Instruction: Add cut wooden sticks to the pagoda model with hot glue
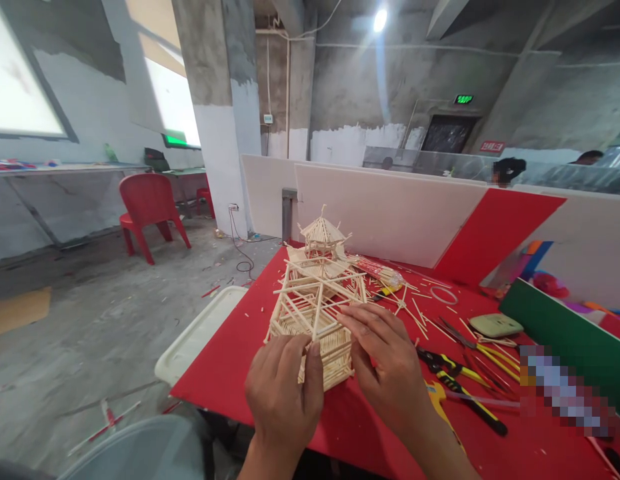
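A pavilion model built of thin wooden sticks (285, 313) stands on the red tabletop, its lower part an open lattice of crossing sticks. My left hand (285, 383) is at the model's near side, thumb and forefinger closed around the lower end of a slanting wooden stick (318, 310). At the right side of the lattice, my right hand (390, 353) has its fingers stretched out, fingertips touching the sticks and thumb apart. Behind the lattice rises a smaller stick pavilion with a pointed roof (323, 230). The hands hide part of the model's near walls.
Yellow-and-black pliers (453, 367) and long-nosed pliers (477, 347) lie to the right. Loose sticks, a tape ring (444, 295) and a green case (496, 325) are farther back. A green board (570, 333) borders the right side. A grey bin (140, 453) stands at the lower left.
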Tool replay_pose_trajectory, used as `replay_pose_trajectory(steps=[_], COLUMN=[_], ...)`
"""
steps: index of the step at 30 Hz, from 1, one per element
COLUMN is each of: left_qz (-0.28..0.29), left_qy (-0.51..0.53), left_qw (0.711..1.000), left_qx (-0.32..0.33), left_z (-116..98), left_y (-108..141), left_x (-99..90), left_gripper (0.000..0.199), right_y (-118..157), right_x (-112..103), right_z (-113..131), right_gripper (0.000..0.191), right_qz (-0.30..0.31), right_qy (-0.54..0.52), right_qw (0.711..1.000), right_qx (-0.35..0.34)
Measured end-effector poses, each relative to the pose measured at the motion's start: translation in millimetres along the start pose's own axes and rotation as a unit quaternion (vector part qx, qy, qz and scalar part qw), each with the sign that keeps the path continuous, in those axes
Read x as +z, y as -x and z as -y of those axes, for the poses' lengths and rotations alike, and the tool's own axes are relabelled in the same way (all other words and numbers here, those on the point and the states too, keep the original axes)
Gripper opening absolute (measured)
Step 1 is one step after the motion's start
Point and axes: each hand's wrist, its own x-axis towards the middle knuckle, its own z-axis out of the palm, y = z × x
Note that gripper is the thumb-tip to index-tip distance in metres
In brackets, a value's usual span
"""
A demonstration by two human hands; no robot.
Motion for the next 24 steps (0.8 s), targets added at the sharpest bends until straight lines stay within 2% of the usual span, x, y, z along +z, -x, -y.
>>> replay_pose_trajectory(steps=[7, 14, 24], left_qz=[-0.017, -0.046, -0.066], left_qy=[0.03, 0.051, 0.062], left_qw=[0.999, 0.998, 0.996], left_qx=[-0.007, -0.01, -0.011], left_z=[4, 7, 6], left_y=[8, 9, 9], left_x=[2.2, 4.7, 4.4], left_gripper=[0.015, 0.02, 0.022], right_y=[-1, 3, 1], right_x=[0, 9, 13], right_z=[10, 23, 25], right_gripper=[0.051, 0.06, 0.056], right_qz=[0.001, 0.031, 0.005], right_qy=[0.018, 0.048, 0.048], right_qw=[1.0, 0.998, 0.999], right_qx=[0.016, 0.037, 0.023])
